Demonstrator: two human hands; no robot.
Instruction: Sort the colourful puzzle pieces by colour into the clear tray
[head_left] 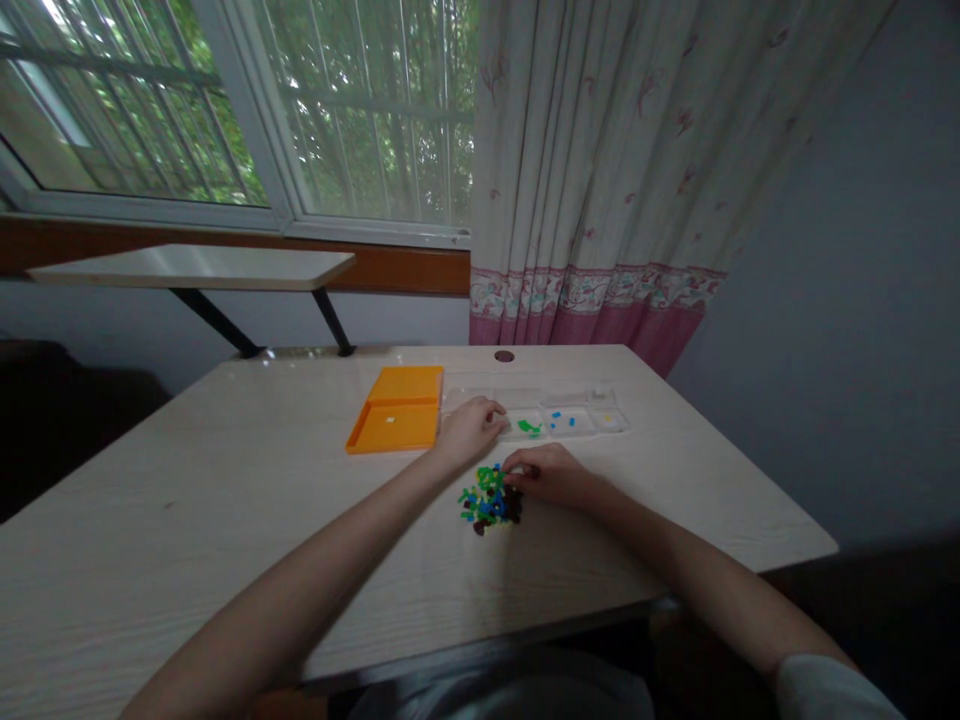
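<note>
A small heap of mixed plastic pieces (486, 505), green, blue, dark brown and some yellow, lies on the table. At its upper right edge is my right hand (553, 476), thumb and fingers pinched together; whatever they grip is too small to name. My left hand (469, 428) hovers at the left end of a clear divided tray (581, 433), its fingers curled close together, their contents hidden. Inside the tray, green pieces (529, 427) lie in one compartment, a few blue pieces (571, 422) in another, and a yellow bit (607, 418) at the right end.
An open orange case (405, 384) with a small white piece (390, 420) in it stands left of the tray. A raised shelf (202, 265) on black legs is at the back left. The table's (187, 480) front edge runs close to my body; a curtain (592, 200) hangs behind.
</note>
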